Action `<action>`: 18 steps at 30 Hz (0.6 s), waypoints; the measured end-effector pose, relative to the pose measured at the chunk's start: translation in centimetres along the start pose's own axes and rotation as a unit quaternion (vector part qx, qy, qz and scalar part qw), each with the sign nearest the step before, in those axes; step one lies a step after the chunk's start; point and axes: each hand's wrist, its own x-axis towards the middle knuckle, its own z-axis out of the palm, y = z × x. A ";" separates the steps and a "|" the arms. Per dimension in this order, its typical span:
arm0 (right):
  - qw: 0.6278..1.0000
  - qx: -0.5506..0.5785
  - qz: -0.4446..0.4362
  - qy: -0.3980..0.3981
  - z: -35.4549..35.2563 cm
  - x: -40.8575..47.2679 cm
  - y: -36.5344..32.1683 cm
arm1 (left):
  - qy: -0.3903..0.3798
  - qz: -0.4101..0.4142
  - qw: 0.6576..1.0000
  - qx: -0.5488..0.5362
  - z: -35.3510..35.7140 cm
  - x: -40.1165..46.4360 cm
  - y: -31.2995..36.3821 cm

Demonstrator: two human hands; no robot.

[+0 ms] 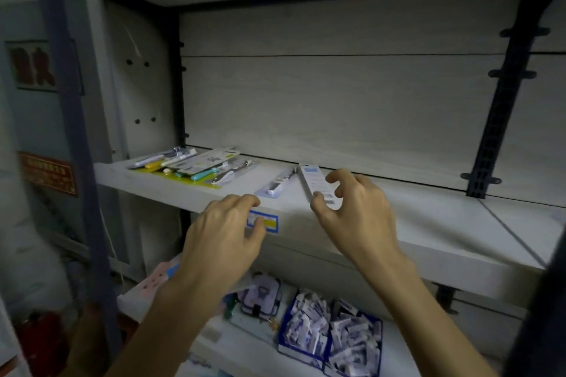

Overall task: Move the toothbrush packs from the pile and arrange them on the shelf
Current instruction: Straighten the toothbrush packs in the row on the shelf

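Your right hand (352, 211) pinches a pack (317, 185) on the shelf (428, 223); left hand (226, 232) curls empty. Align it beside the neighbouring pack (275, 184), then release.

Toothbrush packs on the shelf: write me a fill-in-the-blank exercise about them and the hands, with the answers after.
1. The pile of toothbrush packs lies at the ____ end of the shelf.
2. The right hand is at the white pack, which lies ____ of the single pack.
3. The left hand holds ____.
4. The blue bins sit on the shelf ____.

Answers: left; right; nothing; below
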 end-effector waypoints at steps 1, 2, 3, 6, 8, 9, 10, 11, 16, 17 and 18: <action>1.000 -0.005 0.007 -0.001 1.0 0.9 -0.1 | 0.001 0.005 1.000 0.004 0.3 1.2 -0.7; 1.000 -0.012 0.013 -0.001 2.0 1.7 -0.1 | 0.000 0.010 1.000 0.005 0.6 2.5 -1.3; 1.000 -0.022 0.020 -0.003 3.1 2.6 -0.1 | -0.002 0.011 1.000 0.005 1.0 3.8 -1.9; 0.997 -0.062 0.043 -0.015 5.7 5.0 0.4 | -0.018 0.017 1.000 -0.003 2.4 7.4 -3.3; 0.994 -0.086 0.063 -0.029 7.0 6.4 0.8 | -0.029 0.033 0.999 -0.010 3.7 9.4 -4.1; 0.992 -0.096 0.074 -0.038 7.5 7.0 1.1 | -0.034 0.042 0.998 -0.011 4.3 10.3 -4.4; 0.990 -0.106 0.083 -0.046 8.1 7.5 1.3 | -0.041 0.048 0.998 -0.011 5.0 11.2 -4.7; 0.988 -0.116 0.091 -0.054 8.7 7.8 1.5 | -0.048 0.052 0.997 -0.015 5.5 11.9 -5.0; 0.971 -0.170 0.128 -0.109 10.6 8.5 2.1 | -0.095 0.085 0.991 -0.024 7.9 14.9 -6.3; 0.967 -0.179 0.136 -0.118 10.8 8.6 2.2 | -0.105 0.092 0.990 -0.025 8.2 15.4 -6.5; 0.964 -0.186 0.143 -0.126 10.9 8.5 2.2 | -0.115 0.099 0.988 -0.029 8.7 15.9 -6.7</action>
